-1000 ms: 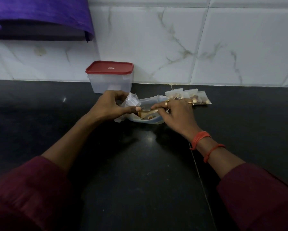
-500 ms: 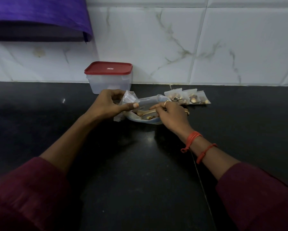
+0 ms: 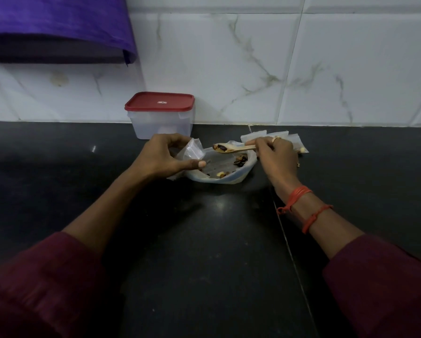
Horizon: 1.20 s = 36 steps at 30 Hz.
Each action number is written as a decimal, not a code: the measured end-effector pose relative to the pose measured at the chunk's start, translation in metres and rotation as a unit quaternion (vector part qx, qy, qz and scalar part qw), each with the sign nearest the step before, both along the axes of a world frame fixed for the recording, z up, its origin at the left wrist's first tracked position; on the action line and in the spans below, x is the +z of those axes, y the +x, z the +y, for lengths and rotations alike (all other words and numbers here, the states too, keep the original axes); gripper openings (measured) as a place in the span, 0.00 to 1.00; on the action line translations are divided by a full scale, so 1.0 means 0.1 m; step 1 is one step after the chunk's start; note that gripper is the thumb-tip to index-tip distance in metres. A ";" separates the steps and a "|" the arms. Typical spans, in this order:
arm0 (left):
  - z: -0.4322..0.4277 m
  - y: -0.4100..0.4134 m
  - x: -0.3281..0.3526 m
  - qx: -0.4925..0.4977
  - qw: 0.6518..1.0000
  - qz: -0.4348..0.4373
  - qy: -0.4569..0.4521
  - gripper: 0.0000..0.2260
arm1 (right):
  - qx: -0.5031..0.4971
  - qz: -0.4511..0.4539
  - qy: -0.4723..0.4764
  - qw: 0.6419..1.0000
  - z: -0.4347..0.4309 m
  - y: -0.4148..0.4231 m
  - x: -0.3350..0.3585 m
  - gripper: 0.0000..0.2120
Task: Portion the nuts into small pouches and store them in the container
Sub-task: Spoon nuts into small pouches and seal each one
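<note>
Sleeves (image 3: 36,286) of dark maroon frame the bottom corners, your forearms reaching from them across the black desk (image 3: 204,264), which has a thin seam running up its right side. Orange threads (image 3: 299,196) circle your right wrist. Your hands are apart, each one clamped on something of its own. Your left hand (image 3: 164,158) pinches a small clear pouch (image 3: 192,151) between thumb and curled fingers, holding it over the left rim of a pale shallow dish (image 3: 231,178) that sits on the desk between your hands. Your right hand (image 3: 276,158), with a ring (image 3: 276,139) on one finger, grips the handle of a wooden spoon (image 3: 238,149). The spoon lies about level above the dish, its loaded bowl pointing toward the pouch but not touching it. A few nuts (image 3: 240,161) are scattered on the floor of the dish, some near the right wall and some near the front edge, and more sit heaped in the spoon. Just behind your right hand, filled pouches (image 3: 253,137) lie flat on the desk, partly hidden by your knuckles. Behind your left hand a clear container (image 3: 160,125) stands against the wall with its red lid (image 3: 159,102) on. Beyond it rises a white marbled tiled wall (image 3: 229,69), with a purple cloth (image 3: 58,23) hanging at the upper left.
</note>
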State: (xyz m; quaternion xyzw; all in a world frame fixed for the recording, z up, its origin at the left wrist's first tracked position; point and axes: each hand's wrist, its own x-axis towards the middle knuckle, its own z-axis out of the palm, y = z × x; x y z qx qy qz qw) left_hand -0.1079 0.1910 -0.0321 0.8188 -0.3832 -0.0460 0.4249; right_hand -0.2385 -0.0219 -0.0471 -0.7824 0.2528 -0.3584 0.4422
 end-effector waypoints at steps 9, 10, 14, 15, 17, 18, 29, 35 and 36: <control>-0.05 -0.06 0.00 -0.014 0.999 -0.016 -0.032 0.30 | 0.100 -0.077 -0.178 0.976 0.29 -0.05 0.08 0.12; -0.04 -0.06 0.00 -0.015 0.999 -0.011 -0.039 0.28 | 0.112 -0.078 -0.231 0.963 0.30 -0.05 0.08 0.11; -0.02 -0.06 0.01 -0.017 0.996 0.033 -0.083 0.20 | 0.122 -0.070 -0.371 0.918 0.27 -0.05 0.04 0.12; -0.02 -0.06 0.01 -0.018 0.995 0.042 -0.086 0.21 | 0.115 -0.075 -0.383 0.913 0.26 -0.05 0.02 0.12; -0.03 -0.07 0.01 -0.024 0.994 0.053 -0.089 0.22 | 0.099 -0.090 -0.389 0.911 0.24 -0.05 0.01 0.13; -0.03 -0.07 0.01 -0.027 0.994 0.056 -0.090 0.22 | 0.095 -0.099 -0.385 0.913 0.24 -0.04 0.01 0.13; -0.01 0.01 -0.04 -0.009 0.988 0.109 -0.109 0.26 | 0.076 -0.131 -0.196 0.969 0.21 -0.06 0.11 0.11; 0.01 0.01 -0.02 -0.012 0.991 0.108 -0.084 0.20 | -0.026 -0.042 -0.321 0.946 0.04 -0.10 0.10 0.12; 0.01 0.00 -0.01 -0.014 0.990 0.110 -0.081 0.19 | -0.019 -0.017 -0.356 0.934 0.02 -0.10 0.09 0.12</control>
